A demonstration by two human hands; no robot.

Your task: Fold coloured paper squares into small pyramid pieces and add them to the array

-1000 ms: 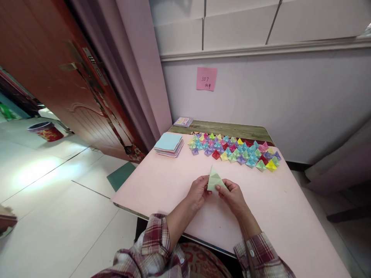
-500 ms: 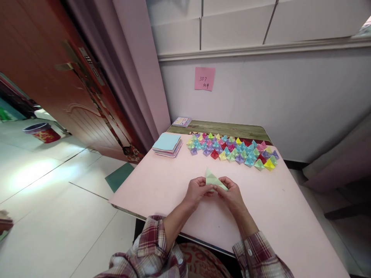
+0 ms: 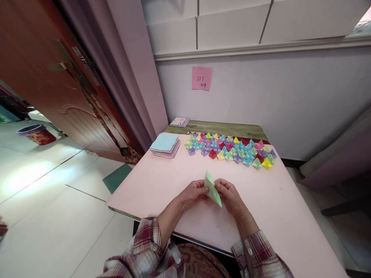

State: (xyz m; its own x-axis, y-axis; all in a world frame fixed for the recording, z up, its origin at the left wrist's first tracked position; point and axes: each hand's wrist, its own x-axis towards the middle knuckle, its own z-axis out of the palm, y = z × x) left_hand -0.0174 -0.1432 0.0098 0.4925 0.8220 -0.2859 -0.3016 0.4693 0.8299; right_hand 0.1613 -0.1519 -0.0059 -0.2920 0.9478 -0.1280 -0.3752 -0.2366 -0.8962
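Observation:
Both my hands hold a pale green folded paper [image 3: 211,188] just above the pink table [image 3: 150,181]. My left hand [image 3: 191,194] pinches its left side and my right hand [image 3: 230,196] pinches its right side, fingers closed. The paper is a narrow triangle standing on edge, its tip pointing up and away from me. Beyond it, several small folded paper shapes [image 3: 230,150] in many colours lie in rows near the table's far edge.
A stack of square coloured paper sheets [image 3: 164,144] lies at the far left of the table, a small packet [image 3: 179,122] on the wooden strip behind. A pink sticky note [image 3: 201,78] hangs on the wall. A brown door [image 3: 43,77] stands left.
The green paper has turned from a flat, wide triangle to a narrower shape tilted on edge between my fingers. My hands have drawn slightly closer to me.

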